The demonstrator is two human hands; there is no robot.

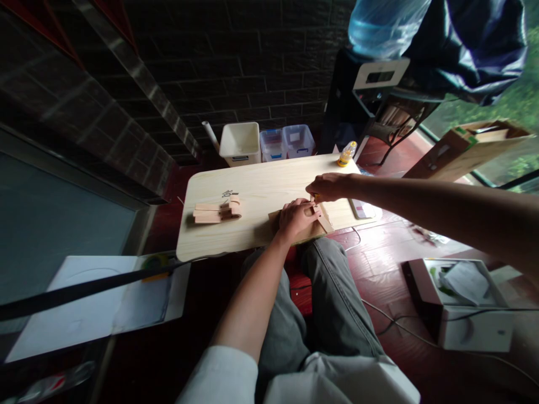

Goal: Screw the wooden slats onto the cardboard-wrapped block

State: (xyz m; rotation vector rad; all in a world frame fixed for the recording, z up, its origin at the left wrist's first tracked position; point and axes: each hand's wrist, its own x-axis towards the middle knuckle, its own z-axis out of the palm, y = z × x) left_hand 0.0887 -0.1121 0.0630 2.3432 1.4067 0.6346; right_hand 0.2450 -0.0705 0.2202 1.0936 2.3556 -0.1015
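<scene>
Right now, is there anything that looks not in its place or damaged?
A black cable crosses the open white box on the floor, and a pale cable trails nearby, which looks untidy.

An indoor room of unclear kind, with dark brick wall (269, 62), water dispenser (343, 84), storage tubs (240, 143) and low wooden table (269, 179).

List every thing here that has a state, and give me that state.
Right hand: closed around a small yellow tool
Left hand: bracing the wood piece
Bottle: standing
White bin: open
Clear bins: open
White box: open, things inside
Cardboard box: open, tilted
Jug: mounted on the dispenser, under plastic
</scene>
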